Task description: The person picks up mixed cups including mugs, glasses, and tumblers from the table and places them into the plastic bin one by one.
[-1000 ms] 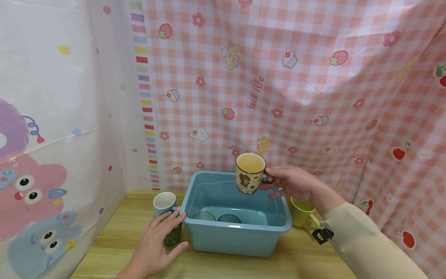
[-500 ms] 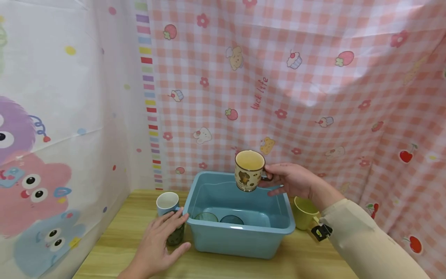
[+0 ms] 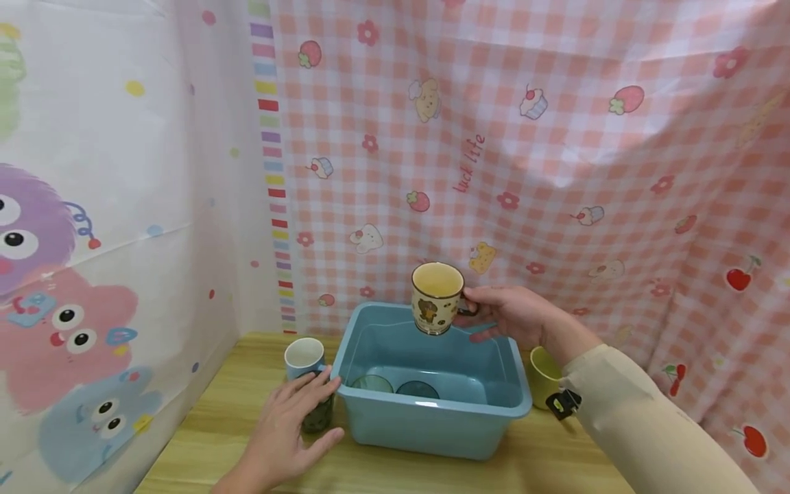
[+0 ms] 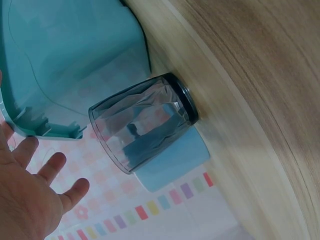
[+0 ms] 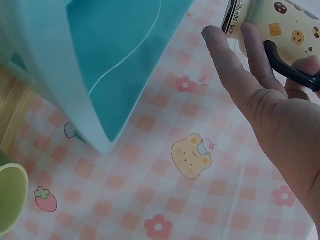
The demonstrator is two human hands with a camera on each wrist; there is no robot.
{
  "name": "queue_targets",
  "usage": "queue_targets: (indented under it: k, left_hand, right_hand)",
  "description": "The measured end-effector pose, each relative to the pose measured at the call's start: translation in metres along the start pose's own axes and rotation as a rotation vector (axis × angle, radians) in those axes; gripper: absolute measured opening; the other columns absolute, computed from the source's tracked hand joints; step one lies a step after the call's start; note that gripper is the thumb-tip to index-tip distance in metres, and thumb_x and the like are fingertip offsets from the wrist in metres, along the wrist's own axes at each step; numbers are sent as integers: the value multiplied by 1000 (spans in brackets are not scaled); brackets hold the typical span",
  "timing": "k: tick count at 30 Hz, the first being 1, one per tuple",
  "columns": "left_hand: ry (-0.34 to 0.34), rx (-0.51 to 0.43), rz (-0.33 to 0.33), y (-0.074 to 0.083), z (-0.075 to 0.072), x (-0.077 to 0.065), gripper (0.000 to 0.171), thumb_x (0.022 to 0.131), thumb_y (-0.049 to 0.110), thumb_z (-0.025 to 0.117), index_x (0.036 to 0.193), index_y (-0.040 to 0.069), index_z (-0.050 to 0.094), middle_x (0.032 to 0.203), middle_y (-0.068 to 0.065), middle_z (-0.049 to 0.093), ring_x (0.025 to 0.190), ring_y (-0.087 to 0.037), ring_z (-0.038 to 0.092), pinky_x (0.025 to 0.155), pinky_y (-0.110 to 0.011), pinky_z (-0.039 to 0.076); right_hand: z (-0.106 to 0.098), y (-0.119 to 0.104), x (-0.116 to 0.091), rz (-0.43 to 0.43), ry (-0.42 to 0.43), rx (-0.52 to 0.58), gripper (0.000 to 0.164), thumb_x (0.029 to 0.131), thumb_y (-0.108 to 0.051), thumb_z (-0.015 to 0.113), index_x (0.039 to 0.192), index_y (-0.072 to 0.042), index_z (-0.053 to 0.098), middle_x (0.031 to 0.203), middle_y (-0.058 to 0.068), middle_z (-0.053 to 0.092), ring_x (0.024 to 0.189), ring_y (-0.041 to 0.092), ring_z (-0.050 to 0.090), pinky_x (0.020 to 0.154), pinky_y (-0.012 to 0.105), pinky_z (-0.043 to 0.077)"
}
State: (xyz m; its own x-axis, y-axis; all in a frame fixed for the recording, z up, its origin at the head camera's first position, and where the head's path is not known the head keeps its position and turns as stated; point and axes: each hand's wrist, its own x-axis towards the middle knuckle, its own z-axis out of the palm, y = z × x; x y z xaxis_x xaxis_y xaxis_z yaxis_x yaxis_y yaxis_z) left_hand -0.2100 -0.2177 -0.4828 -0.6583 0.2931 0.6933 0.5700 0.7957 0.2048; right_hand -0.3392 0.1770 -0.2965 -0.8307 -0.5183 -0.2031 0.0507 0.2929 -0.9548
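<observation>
My right hand [image 3: 515, 317] pinches the dark handle of a cream mug [image 3: 435, 302] with a brown bear print and yellow inside. It holds the mug upright in the air over the back part of a blue plastic basin [image 3: 426, 432]. In the right wrist view, thumb and fingers meet at the mug's handle [image 5: 290, 72], with two fingers stretched out along its base. My left hand [image 3: 280, 425] touches the basin's left rim with its fingers straight. Two glass cups, one pale green [image 3: 372, 384] and one dark [image 3: 418, 390], lie inside the basin.
Left of the basin stand a blue mug [image 3: 304, 357] with a white inside and a dark clear glass [image 4: 145, 120], partly behind my left hand. A yellow-green mug [image 3: 543, 377] stands on the right, partly covered by my wrist. Checked cloth [image 3: 382, 171] hangs behind the wooden table [image 3: 204, 425].
The head view has shifted slightly, so the scene slides right. The cream mug, still in my right hand, has moved a little left and up relative to the basin. My left hand stays at the rim.
</observation>
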Motion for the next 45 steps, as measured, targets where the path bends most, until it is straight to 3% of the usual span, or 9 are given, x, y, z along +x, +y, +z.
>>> queue_targets:
  k: [13, 23, 33, 39, 45]
  left_hand:
    - [-14, 5, -8, 1, -3, 0, 76, 85, 41, 89, 153, 27, 60, 157, -4, 61, 135, -36, 63, 98, -66, 51]
    - [-9, -1, -6, 2, -3, 2, 74, 86, 43, 88, 153, 28, 60, 157, -4, 62, 135, -37, 63, 98, -65, 50]
    - [-16, 10, -3, 0, -1, 1, 71, 89, 47, 85, 152, 24, 62, 157, -4, 61, 135, -36, 63, 98, -65, 51]
    - [-11, 7, -6, 1, -2, 0, 74, 85, 41, 88, 152, 24, 61, 158, -3, 61, 135, -36, 63, 97, -63, 51]
    - [-7, 9, 0, 2, -2, 0, 74, 86, 43, 88, 152, 25, 61, 157, -3, 61, 135, -35, 63, 96, -62, 52]
  right_hand:
    - [9, -5, 21, -6, -13, 4, 35, 111, -42, 57, 90, -14, 56, 126, 5, 79, 134, 33, 68, 111, 60, 53]
    - [9, -2, 38, 1, -42, -12, 34, 113, -39, 52, 90, -14, 55, 158, 22, 56, 146, 38, 57, 116, 63, 49]
    - [12, 4, 63, -2, -74, -13, 33, 113, -38, 52, 90, -15, 58, 157, 23, 57, 147, 39, 57, 114, 64, 50]
    - [14, 6, 76, 7, -75, -14, 33, 113, -39, 53, 92, -14, 57, 157, 22, 57, 146, 40, 57, 114, 63, 50]
    - [17, 11, 84, 19, -75, 13, 26, 112, -37, 57, 100, -15, 65, 139, 16, 71, 143, 42, 60, 111, 62, 53]
